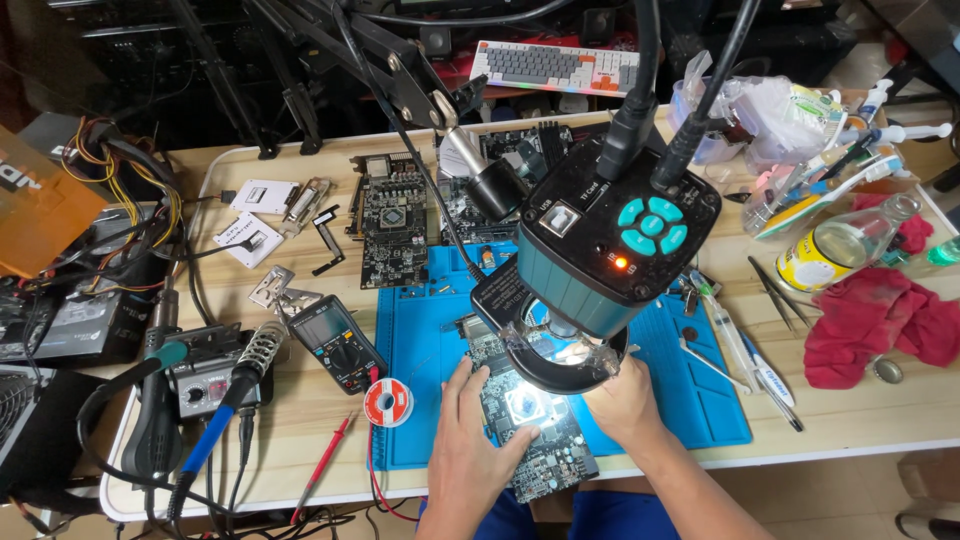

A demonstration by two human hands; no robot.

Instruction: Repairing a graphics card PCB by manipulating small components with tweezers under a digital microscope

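A dark circuit board (535, 425) lies on the blue work mat (430, 340) at the table's near edge, lit brightly by a ring light. A teal microscope camera (620, 235) hangs directly above it and hides part of the board. My left hand (475, 440) rests on the board's left side, fingers spread along its edge. At the board's right side, my right hand (620, 400) sits under the ring light with its fingertips hidden. Whether it holds a tool cannot be seen.
A multimeter (335, 340), solder spool (388, 402) and soldering iron in its stand (240, 385) sit left of the mat. More circuit boards (395, 225) lie behind. Tweezers (775, 290), syringes, a glass bottle (850, 245) and red cloth (870, 320) are at right.
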